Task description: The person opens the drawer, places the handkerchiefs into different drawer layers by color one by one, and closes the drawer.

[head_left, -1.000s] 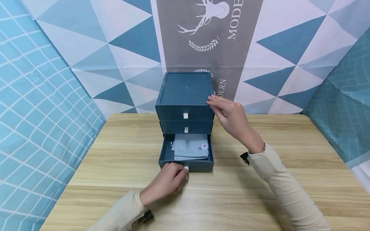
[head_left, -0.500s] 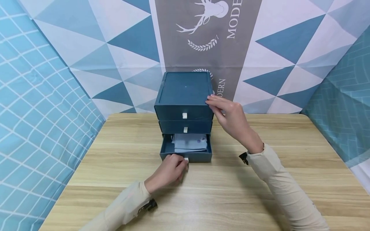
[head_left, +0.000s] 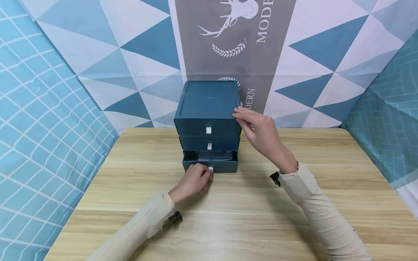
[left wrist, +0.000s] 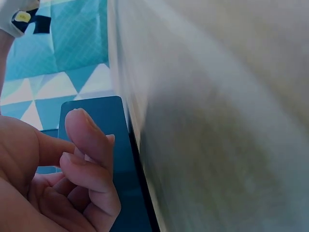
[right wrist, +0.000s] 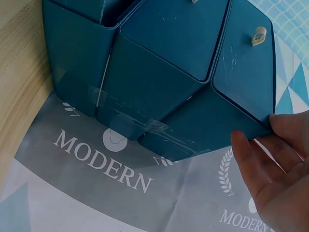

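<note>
A dark blue drawer cabinet (head_left: pixel 209 99) with three stacked drawers stands at the table's back. Its bottom drawer (head_left: pixel 225 166) is partly out, with folded light-blue cloth (head_left: pixel 213 155) mostly shaded inside. My left hand (head_left: pixel 193 180) pinches the white pull tab (head_left: pixel 210 169) on that drawer; in the left wrist view its fingers (left wrist: pixel 89 128) are curled and the tab is hidden. My right hand (head_left: pixel 261 132) rests at the cabinet's upper right front corner. Fairly straight fingers touch the top edge, and the thumb (right wrist: pixel 241 145) lies against the side wall.
The wooden table (head_left: pixel 277 217) spreads in front and to both sides of the cabinet. A patterned backdrop (head_left: pixel 150 54) rises right behind it, and a blue checked cloth (head_left: pixel 42 119) hangs along the left.
My left hand has moved forward, and the bottom drawer has slid further into the cabinet, covering more of the folded cloth. The right hand stays at the corner.
</note>
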`<action>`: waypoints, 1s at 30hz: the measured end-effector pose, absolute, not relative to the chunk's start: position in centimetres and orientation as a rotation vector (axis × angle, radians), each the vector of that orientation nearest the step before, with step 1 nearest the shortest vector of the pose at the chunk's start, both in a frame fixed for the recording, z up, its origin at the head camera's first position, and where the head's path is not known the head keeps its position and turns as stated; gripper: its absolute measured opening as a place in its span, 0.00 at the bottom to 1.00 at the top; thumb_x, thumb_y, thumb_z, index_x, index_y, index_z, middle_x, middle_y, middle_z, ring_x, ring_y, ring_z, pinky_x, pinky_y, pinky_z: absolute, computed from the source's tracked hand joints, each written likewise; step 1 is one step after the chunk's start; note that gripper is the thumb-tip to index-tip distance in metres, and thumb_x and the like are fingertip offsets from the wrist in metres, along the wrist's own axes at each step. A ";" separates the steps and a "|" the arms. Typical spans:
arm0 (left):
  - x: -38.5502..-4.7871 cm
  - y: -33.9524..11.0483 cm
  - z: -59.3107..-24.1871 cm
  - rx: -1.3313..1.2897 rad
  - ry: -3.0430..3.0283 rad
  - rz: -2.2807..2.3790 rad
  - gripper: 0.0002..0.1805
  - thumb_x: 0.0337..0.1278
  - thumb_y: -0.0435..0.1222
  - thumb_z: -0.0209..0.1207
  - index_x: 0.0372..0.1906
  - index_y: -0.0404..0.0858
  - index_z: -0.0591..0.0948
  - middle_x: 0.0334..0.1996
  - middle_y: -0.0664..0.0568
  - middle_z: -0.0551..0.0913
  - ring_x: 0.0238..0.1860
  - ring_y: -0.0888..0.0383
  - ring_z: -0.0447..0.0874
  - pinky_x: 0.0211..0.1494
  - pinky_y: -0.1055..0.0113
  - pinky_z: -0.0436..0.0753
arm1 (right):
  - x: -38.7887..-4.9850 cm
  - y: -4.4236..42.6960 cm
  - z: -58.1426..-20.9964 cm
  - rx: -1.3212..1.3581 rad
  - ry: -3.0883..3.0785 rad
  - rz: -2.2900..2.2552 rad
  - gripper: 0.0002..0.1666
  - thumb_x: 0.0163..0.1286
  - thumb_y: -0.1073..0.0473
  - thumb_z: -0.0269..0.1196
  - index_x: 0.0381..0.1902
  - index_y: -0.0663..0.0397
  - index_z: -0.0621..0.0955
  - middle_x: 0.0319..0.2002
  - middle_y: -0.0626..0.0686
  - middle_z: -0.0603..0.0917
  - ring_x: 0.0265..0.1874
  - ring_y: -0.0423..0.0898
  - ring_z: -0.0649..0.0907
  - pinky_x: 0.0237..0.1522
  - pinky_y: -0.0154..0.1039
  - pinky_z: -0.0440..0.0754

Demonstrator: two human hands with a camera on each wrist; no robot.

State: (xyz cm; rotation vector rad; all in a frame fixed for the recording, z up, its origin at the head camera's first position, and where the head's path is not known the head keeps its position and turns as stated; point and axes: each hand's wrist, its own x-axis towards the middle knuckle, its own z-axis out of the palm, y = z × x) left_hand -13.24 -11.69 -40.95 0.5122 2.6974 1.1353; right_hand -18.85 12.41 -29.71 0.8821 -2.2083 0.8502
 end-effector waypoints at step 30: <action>-13.6 -12.0 -39.7 0.650 3.022 0.811 0.11 0.72 0.39 0.56 0.41 0.34 0.83 0.14 0.57 0.73 0.12 0.65 0.68 0.16 0.69 0.68 | -16.8 15.1 -30.8 0.983 -2.453 0.648 0.41 0.73 0.54 0.63 0.78 0.47 0.58 0.78 0.51 0.55 0.77 0.49 0.56 0.70 0.56 0.64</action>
